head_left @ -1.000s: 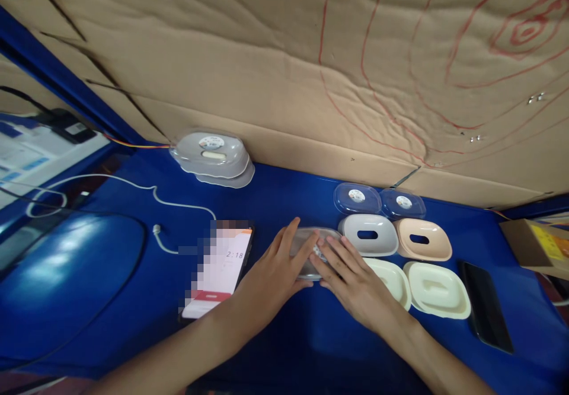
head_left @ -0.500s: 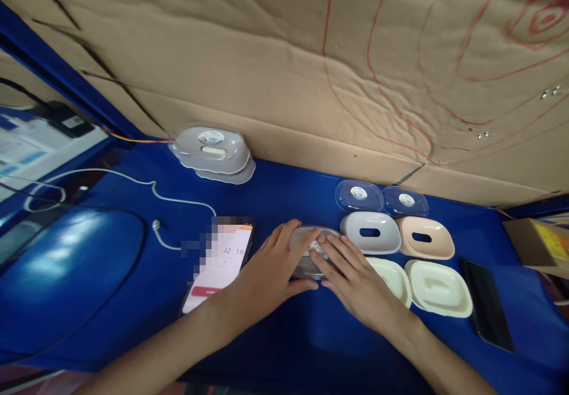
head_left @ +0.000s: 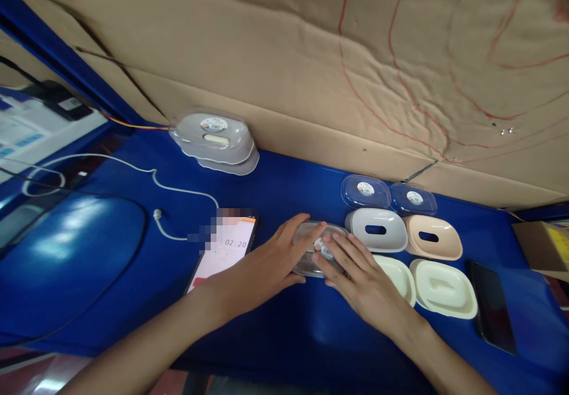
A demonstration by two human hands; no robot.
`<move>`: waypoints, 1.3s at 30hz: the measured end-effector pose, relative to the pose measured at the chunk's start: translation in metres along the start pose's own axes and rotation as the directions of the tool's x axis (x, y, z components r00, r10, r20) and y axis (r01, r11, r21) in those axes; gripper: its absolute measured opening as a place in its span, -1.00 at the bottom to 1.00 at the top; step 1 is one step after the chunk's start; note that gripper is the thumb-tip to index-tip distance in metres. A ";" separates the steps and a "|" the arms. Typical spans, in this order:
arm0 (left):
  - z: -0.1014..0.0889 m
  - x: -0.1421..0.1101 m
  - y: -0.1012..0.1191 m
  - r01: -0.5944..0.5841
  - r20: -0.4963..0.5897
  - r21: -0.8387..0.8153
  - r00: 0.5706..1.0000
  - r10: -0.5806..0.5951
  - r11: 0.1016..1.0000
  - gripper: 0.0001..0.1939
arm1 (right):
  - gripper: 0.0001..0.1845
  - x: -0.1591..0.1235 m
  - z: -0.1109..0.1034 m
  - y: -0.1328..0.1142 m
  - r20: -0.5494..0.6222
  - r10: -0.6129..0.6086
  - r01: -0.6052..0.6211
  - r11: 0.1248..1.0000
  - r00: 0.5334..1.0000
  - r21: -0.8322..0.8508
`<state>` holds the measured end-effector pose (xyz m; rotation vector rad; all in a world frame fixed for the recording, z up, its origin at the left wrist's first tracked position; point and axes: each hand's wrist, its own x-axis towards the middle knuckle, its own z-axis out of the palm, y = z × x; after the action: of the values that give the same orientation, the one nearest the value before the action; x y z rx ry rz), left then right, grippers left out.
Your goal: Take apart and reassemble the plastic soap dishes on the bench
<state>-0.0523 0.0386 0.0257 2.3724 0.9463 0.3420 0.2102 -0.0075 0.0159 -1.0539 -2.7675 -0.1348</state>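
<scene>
A small oval soap box (head_left: pixel 309 264) with a clear lid and a round label lies on the blue table between my hands. My left hand (head_left: pixel 278 258) grips its left side, fingers over the lid and thumb at the near edge. From the right, my right hand (head_left: pixel 355 267) presses its fingers on the lid beside the label, its thumb low at the front. Right of the hands are a grey slotted tray (head_left: pixel 389 244) and a peach slotted tray (head_left: pixel 451 249). Nearer stand two cream dishes (head_left: pixel 466 307), the left one partly behind my right hand.
Two clear lids (head_left: pixel 355 199) lie behind the trays. A stack of grey lidded boxes (head_left: pixel 231 153) stands at the back left. A lit phone (head_left: pixel 231 255) and white cable (head_left: pixel 184 190) are on the left, a dark phone (head_left: pixel 493 306) on the right. Cardboard (head_left: pixel 267 57) walls the back.
Both hands stay on the soap box, with small shifts of the fingers. The view has turned slightly, so the trays and lids appear further right. The lit phone's timer has advanced.
</scene>
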 end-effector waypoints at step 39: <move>0.008 0.013 0.022 0.189 -0.414 0.434 0.910 0.009 0.881 -0.58 | -0.83 -0.029 -0.052 0.001 0.282 0.171 -0.269 0.894 0.944 0.359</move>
<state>-0.0273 0.0317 0.0321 2.7314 1.4721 0.6525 0.2392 -0.0335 0.0611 -1.3282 -2.6748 0.5982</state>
